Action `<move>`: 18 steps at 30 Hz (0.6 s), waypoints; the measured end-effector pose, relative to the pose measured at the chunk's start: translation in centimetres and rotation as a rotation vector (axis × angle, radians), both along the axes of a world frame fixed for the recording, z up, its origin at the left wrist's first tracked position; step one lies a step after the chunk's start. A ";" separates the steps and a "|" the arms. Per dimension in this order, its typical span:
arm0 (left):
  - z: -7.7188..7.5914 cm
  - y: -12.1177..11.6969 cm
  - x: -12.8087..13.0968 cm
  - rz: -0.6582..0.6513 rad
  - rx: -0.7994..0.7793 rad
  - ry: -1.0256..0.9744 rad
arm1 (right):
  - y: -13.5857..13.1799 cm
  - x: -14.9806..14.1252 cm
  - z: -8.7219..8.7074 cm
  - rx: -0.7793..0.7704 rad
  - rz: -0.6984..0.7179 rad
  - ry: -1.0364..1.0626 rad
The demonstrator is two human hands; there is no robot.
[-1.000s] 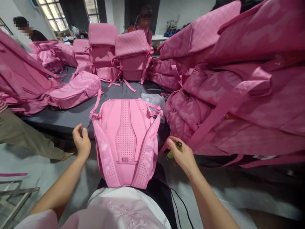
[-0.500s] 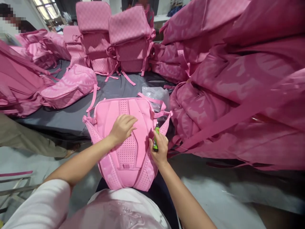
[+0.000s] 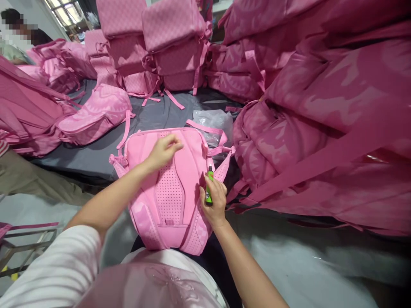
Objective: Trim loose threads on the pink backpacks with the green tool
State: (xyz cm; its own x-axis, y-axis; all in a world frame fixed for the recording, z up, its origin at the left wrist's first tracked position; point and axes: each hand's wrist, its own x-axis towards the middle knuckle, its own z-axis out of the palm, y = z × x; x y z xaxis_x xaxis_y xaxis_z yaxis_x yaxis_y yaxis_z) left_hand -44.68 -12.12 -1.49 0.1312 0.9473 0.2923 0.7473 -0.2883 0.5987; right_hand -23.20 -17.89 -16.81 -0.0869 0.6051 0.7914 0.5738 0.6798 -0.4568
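A pink backpack [image 3: 170,194] rests against my lap and the table edge, its padded back panel and shoulder straps facing up. My left hand [image 3: 164,150] is over the upper part of the panel, fingers curled and pinched together; anything between the fingertips is too small to make out. At the backpack's right side, my right hand [image 3: 215,197] is closed around a small green tube-shaped tool with black ends [image 3: 209,187], its narrow black tip pointing away from me.
Pink backpacks are piled high on the right [image 3: 321,128] and stacked at the back [image 3: 175,60]. Another pink bag [image 3: 96,113] lies at left on the dark-covered table [image 3: 154,113]. A clear plastic bag [image 3: 213,122] sits beyond the backpack. A person [image 3: 19,32] is at far left.
My left hand has lifted away up the panel, and its fingers have curled in. The right hand stays nearly in place with the green tool. The view has shifted slightly.
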 end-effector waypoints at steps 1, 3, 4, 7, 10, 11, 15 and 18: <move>0.5 -2.2 -2.0 -0.018 -0.049 -0.020 | 0.0 0.0 0.0 0.010 0.001 0.006; 1.1 -7.4 -7.1 0.017 -0.312 -0.103 | 0.0 0.0 -0.1 0.030 0.010 0.033; 1.2 -10.2 -10.0 0.138 -0.405 -0.086 | 0.1 -0.1 -0.2 0.033 0.013 0.044; 0.7 -18.1 -17.6 0.594 -0.552 0.038 | 0.4 -0.2 -0.6 0.017 0.000 0.044; -1.7 -24.1 -20.1 0.834 -0.643 0.055 | 0.9 -0.5 -1.3 -0.027 -0.024 0.018; -3.1 -25.2 -19.8 0.857 -0.683 0.021 | 1.1 -0.7 -1.5 -0.031 -0.023 0.009; -10.3 -24.8 -14.3 0.740 -0.756 -0.238 | 1.2 -0.9 -2.0 -0.018 -0.027 0.012; -12.6 -21.0 -9.8 0.637 -0.624 -0.431 | 1.4 -0.4 -1.9 -0.070 -0.033 0.008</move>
State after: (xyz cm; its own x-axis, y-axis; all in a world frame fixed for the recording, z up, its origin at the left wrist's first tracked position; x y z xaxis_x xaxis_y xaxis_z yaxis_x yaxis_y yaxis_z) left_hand -54.44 -33.11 -14.09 -0.4565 0.8045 -0.3800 0.3359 0.5514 0.7636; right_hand -23.57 -16.52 -18.69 -0.0602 0.6610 0.7479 0.5912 0.6273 -0.5068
